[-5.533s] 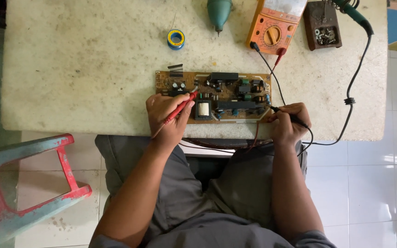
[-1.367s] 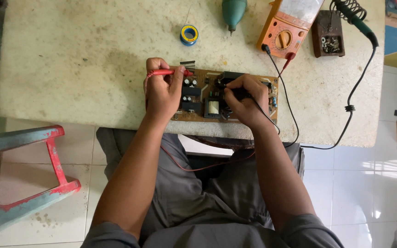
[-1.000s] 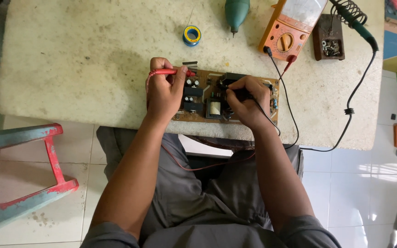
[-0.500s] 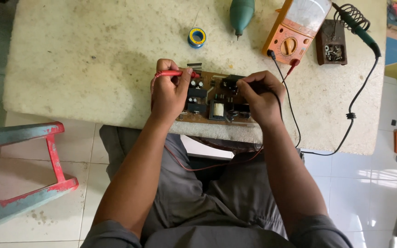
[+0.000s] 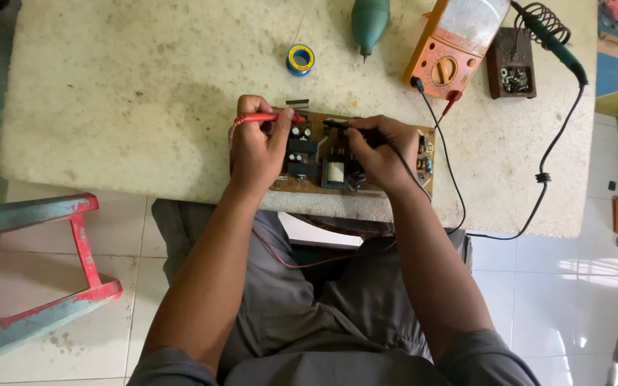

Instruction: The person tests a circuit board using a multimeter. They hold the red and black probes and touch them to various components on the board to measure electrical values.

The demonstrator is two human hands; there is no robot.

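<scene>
- Work table (image 5: 123,93): pale, speckled stone top, stained; carries everything listed below.
- Stool (image 5: 30,279): red and grey plastic, on the tiled floor, at the person's left, well apart from the work.
- Circuit board (image 5: 323,154): brown, flat on the table's near edge, under both hands; dark capacitors and a pale transformer show between them.
- Multimeter (image 5: 455,46): orange, at the far right of the table, beyond the board; red and black leads plugged in.
- Left hand (image 5: 255,150): closed around the red probe (image 5: 262,117); probe lies level above the knuckles, tip at the board's far left edge.
- Right hand (image 5: 384,154): fingers pinched on the black probe (image 5: 341,125); tip points left onto the board's middle.
- Soldering iron (image 5: 548,32): green handle, in a coiled stand, far right.
- Desoldering pump (image 5: 370,21): teal, beyond the board.
- Solder spool (image 5: 300,59): blue and yellow, beyond the board, apart from it.
</scene>
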